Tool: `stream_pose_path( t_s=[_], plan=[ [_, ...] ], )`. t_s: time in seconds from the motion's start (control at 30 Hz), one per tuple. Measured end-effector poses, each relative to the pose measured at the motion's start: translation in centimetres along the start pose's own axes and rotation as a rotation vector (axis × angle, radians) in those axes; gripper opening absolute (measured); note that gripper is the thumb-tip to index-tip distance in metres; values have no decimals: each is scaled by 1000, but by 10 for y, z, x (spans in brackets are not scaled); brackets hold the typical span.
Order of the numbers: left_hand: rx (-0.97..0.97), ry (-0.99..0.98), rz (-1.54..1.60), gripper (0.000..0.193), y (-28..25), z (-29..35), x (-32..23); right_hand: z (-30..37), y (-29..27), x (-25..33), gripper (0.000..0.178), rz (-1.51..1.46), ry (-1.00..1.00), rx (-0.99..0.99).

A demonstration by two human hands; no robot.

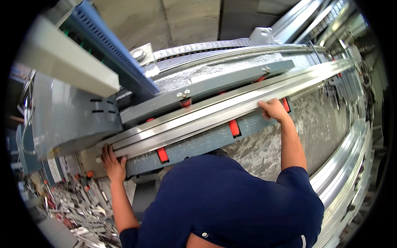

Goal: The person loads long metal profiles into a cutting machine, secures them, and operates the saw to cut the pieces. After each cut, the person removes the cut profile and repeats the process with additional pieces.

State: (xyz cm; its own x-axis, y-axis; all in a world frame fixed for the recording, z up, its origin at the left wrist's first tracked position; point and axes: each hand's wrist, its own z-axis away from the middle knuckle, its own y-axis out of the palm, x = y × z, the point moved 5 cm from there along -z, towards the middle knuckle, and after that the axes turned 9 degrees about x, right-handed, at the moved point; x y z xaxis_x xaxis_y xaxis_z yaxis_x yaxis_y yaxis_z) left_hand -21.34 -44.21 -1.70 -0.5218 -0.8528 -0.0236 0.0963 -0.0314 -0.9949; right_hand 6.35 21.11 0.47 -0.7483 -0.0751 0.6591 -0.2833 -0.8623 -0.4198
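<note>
A long silver aluminium profile (198, 117) lies slanted across a grey machine bed (198, 143), from lower left to upper right. At its near-left end, my left hand (113, 164) rests with fingers stretched over the metal and the thumb apart. Further along, my right hand (274, 110) is closed at the profile's near edge, thumb and finger on the rim and the other fingers curled. The underside of that grip is hidden. Beneath the profile, red pads (234, 127) show in the bed. Behind it runs a grey fence bar (211, 91).
A rounded grey machine housing (76, 115) stands beside the profile's left end, with a pale beam (78, 62) and a blue perforated post (113, 45) above. Metal offcuts (78, 211) pile up at lower left. More long profiles (341, 165) lie at right.
</note>
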Motion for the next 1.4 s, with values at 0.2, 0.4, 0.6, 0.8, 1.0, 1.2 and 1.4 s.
stream_pose_path(
  t_s=[0.2,0.4,0.6,0.8,1.0,1.2,1.4],
  plan=[
    [55,-48,-18,94,-14,0,-7,-12,8,-15,44,-49,-181,-73],
    [62,-38,6,104,-15,-12,-18,0,1,-15,44,170,-145,-200],
    [-79,75,-46,115,14,-1,6,-17,-13,-40,52,-112,-188,-448],
    [-185,59,-328,106,-14,-2,-25,-22,-31,-51,55,-198,-45,-423],
    [-157,102,-311,126,8,-8,-2,-17,-30,-45,55,-201,-86,-425],
    [14,-47,-143,119,-11,5,-9,-19,-25,-31,53,-249,-69,-409],
    [59,-95,3,123,-9,-8,-20,-22,-29,-50,51,-249,-41,-415]
  ],
)
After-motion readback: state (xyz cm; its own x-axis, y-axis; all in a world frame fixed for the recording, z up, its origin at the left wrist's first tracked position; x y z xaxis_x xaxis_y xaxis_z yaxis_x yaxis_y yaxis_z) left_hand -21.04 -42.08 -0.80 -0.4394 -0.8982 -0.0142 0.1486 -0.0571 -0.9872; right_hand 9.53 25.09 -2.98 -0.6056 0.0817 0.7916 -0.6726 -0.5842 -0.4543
